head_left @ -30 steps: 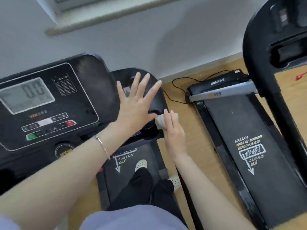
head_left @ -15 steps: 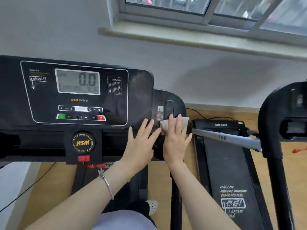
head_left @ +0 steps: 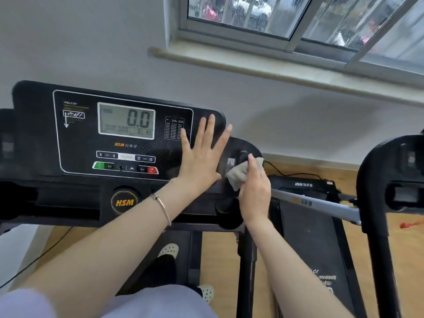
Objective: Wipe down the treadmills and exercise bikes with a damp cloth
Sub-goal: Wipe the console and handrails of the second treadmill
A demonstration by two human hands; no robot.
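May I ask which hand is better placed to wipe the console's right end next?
Right, probably: the right hand grips the cloth at that end, while the left hand lies flat, empty, on the console.

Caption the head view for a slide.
Left hand flat on the treadmill console while the right hand holds a grey cloth against its right end.

Crumpled grey cloth (head_left: 238, 175), against black treadmill console (head_left: 34, 134)
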